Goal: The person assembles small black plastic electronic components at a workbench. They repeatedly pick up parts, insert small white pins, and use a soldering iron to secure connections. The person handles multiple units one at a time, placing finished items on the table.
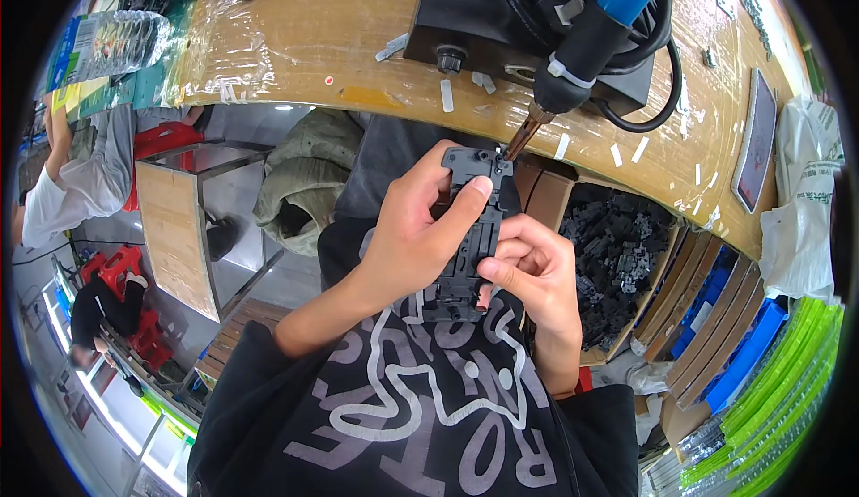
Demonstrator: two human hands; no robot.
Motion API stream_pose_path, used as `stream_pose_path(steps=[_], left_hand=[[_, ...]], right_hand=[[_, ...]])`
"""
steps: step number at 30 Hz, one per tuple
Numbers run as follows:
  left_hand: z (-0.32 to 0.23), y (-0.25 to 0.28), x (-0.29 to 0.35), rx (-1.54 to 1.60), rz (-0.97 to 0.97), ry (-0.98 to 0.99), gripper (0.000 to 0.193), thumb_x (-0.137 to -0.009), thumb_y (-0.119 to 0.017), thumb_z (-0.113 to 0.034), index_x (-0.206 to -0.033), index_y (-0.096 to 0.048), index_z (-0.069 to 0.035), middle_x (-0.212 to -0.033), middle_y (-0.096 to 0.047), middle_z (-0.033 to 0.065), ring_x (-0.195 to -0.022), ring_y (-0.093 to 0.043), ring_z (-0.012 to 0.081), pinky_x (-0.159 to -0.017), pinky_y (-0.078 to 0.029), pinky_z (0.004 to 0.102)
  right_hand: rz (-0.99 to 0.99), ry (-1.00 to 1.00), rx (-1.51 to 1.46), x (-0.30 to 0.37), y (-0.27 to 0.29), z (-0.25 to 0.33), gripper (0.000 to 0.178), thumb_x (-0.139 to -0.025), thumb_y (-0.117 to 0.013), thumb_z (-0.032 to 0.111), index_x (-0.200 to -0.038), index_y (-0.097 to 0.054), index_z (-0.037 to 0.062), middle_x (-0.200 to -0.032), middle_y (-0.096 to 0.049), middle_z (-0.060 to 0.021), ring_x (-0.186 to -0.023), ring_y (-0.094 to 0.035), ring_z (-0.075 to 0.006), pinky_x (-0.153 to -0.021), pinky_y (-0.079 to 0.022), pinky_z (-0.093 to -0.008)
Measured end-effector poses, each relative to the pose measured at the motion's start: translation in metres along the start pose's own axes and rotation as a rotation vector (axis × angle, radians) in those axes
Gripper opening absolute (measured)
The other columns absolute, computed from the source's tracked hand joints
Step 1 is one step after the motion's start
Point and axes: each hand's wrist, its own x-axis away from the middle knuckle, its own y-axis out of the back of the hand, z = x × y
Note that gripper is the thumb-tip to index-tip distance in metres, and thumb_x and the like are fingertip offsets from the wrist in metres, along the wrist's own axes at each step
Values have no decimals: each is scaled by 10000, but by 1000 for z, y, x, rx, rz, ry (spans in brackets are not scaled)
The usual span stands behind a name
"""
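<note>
Clasped a long, narrow black plastic part [472,260] firmly in the left hand [416,229], with the thumb laid across its upper face. Held it lengthwise between the printed black shirt [429,407] and the edge of the wooden table [268,59]. Looked dark all over, with raised ribs, recessed channels down the middle and small round details near the top end. Showed a small pinkish patch at the lower right, too small to identify. Lay just beside the metal tip [530,128] of a blue-and-black tool [577,67]; could not tell if touching. Curled the right hand [537,273] at the right edge, with thumb and fingers near together; could not tell on what, if anything, clamped.
</note>
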Motion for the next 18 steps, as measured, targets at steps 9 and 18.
stream_pose_path(steps=[9, 18], left_hand=[[-1, 0, -1, -25, 4, -12, 82, -828, -485, -87, -844, -463, -9, -704, -497, -10, -643, -425, 16, -561, -368, 181], [-2, 0, -2, -32, 0, -8, 85, -830, -480, -88, -856, -468, -7, -702, -495, -14, -646, -420, 20, -574, -367, 188]], right_hand=[[-5, 14, 21, 0, 1, -1, 143, -747, -554, -52, -877, -497, -57, -669, -578, -94, -534, -566, -135, -463, -459, -231], [-17, 18, -35, -2, -1, 0, 129, -747, -553, -51, -865, -502, -62, -679, -582, -101, -525, -561, -134, -457, -458, -229]])
